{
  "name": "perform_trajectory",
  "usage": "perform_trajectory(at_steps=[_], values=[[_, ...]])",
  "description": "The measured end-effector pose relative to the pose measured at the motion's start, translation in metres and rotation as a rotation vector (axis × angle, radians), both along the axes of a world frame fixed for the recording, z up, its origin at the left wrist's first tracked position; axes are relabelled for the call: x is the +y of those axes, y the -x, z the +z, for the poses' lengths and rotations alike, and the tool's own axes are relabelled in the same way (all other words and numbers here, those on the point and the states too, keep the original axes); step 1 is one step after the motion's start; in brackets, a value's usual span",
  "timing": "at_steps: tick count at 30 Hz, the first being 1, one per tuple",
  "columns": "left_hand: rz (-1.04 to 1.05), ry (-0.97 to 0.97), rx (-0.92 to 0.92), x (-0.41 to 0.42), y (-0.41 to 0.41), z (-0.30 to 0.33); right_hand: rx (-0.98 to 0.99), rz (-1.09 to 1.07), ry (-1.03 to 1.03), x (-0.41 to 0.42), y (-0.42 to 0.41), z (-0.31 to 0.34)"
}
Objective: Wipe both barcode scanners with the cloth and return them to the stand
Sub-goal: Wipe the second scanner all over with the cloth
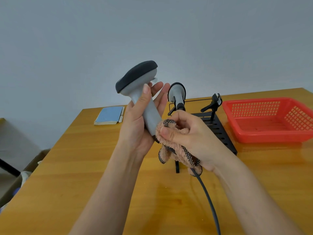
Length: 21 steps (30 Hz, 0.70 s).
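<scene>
Held upright above the wooden table (94,160) in the left hand (135,131): 1 grey barcode scanner (140,92), dark-faced head uppermost and tipped toward the left, handle slanting down to the right. Thumb laid along the near side of the handle, fingers curled round the far side, tips showing past the trigger – a firm grip. At the handle's lower end, a fluffy pink cloth (176,150) with checked edging, bunched and pressed against the grey plastic by the right hand (189,133); thumb on top, fingers curled over the fabric, pinching it closed around the base of the handle. Loose folds of cloth hanging below that hand, and out from under them a dark cable (208,200) running down toward the bottom edge. Behind the hands, seated in the black stand (220,133) on its left cradle, scanner number 2 (177,94), head up, partly hidden by the fingers. On the right cradle (211,104) of the same stand – only the bare black fork. Just right of the stand, a red plastic basket (271,119) on the table. Farther back on the left, a blue notebook (110,115) lying flat near the table's far edge. Off the table's left side, a cardboard box (23,173), contents unclear.
</scene>
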<state>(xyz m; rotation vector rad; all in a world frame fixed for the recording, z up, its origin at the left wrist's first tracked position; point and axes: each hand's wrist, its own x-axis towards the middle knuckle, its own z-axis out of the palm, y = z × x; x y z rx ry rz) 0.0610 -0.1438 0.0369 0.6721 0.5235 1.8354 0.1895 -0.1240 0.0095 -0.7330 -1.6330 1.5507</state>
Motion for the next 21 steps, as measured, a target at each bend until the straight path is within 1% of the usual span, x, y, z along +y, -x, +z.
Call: perform_trajectory(at_steps=[4,10,18,21], values=[[0.001,-0.008,-0.01,0.0,0.001,-0.002,0.054,0.021,0.118,-0.001,-0.001,0.001],[-0.022,0.001,-0.013,-0.001,0.001,-0.003,0.084,-0.008,0.167,0.002,-0.003,-0.002],[-0.088,0.015,-0.064,-0.005,0.0,-0.002,0.16,-0.028,0.358,0.011,-0.008,-0.009],[-0.099,0.029,-0.062,-0.007,0.0,0.001,0.209,-0.054,0.368,0.013,-0.014,-0.006]])
